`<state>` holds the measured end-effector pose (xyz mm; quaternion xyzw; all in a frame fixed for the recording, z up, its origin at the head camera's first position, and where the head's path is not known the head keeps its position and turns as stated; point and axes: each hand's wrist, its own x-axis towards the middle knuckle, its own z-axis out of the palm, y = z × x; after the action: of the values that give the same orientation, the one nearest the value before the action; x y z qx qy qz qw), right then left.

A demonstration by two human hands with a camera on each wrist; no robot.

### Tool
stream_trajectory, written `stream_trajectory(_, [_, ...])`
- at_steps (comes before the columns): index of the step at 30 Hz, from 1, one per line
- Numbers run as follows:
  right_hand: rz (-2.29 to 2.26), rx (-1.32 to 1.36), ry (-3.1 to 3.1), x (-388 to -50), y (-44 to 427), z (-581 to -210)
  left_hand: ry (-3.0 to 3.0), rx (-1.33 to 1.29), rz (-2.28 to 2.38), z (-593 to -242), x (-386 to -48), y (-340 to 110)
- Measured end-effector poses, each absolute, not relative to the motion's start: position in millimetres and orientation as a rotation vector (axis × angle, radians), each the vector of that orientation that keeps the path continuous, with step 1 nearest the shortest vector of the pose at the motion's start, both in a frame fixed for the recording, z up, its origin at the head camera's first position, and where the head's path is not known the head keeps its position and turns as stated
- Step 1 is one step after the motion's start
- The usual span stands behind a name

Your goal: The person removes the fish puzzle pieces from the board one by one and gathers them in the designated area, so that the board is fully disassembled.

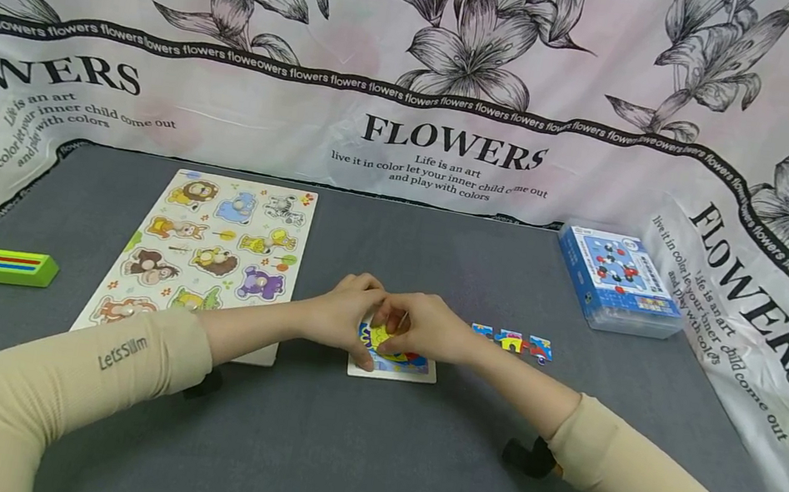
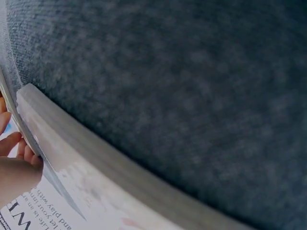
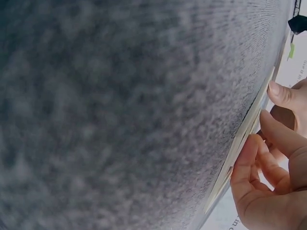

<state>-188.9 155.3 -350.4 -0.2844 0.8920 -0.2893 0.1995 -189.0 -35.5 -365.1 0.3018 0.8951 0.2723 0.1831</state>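
Note:
A small puzzle board [image 1: 395,371] with a colourful picture lies on the table between both hands. My left hand [image 1: 342,316] arches over its left side, thumb at the near left part and fingers by the far side, holding it. Fingers curled, my right hand [image 1: 431,331] pinches at a yellow puzzle piece [image 1: 376,336] over the picture; the fingers partly cover it. In the right wrist view, the right hand [image 3: 268,191] and left hand [image 3: 290,100] meet at the board's edge. The left wrist view catches the left hand [image 2: 19,175] at its border.
Several loose puzzle pieces [image 1: 511,341] lie to the right of the hands. A large animal puzzle board [image 1: 221,293] is at left, partly under the left forearm. Farther left sits a green striped block [image 1: 18,269]; a blue-lidded box [image 1: 620,282] stands at the back right.

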Motion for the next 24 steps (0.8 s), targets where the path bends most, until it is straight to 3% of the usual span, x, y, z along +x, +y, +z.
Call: stream_trajectory(24, [-0.781, -0.807, 2.538, -186.6, 154.7, -354.3, 2.529, 0.830, 0.796, -367.6, -188.9, -35.9])
